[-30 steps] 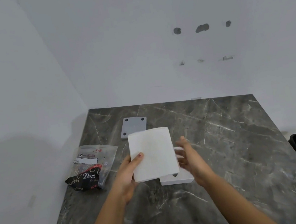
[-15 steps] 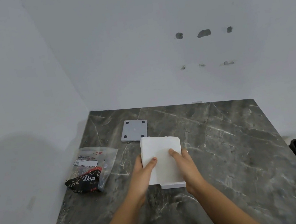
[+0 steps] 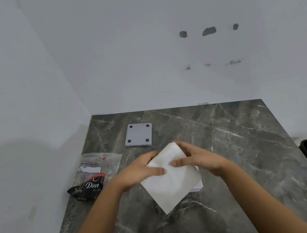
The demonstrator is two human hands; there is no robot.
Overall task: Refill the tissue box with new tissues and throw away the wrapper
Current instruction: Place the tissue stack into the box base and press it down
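A dark marbled worktop (image 3: 242, 143) sits in a white-walled corner. Both hands grip a white tissue stack (image 3: 171, 181), turned cornerwise, over the white tissue box (image 3: 198, 187), which is mostly hidden beneath. The left hand (image 3: 139, 171) and right hand (image 3: 198, 158) have fingers closed on its upper edges. The printed wrapper (image 3: 93, 175) lies left; a grey lid (image 3: 139, 134) with 4 dots lies behind.

You are turning the white tissue stack (image 3: 172, 177) so it sits crooked over the box (image 3: 198, 186), and your left hand (image 3: 139, 171) and right hand (image 3: 196, 158) are sliding up onto it.
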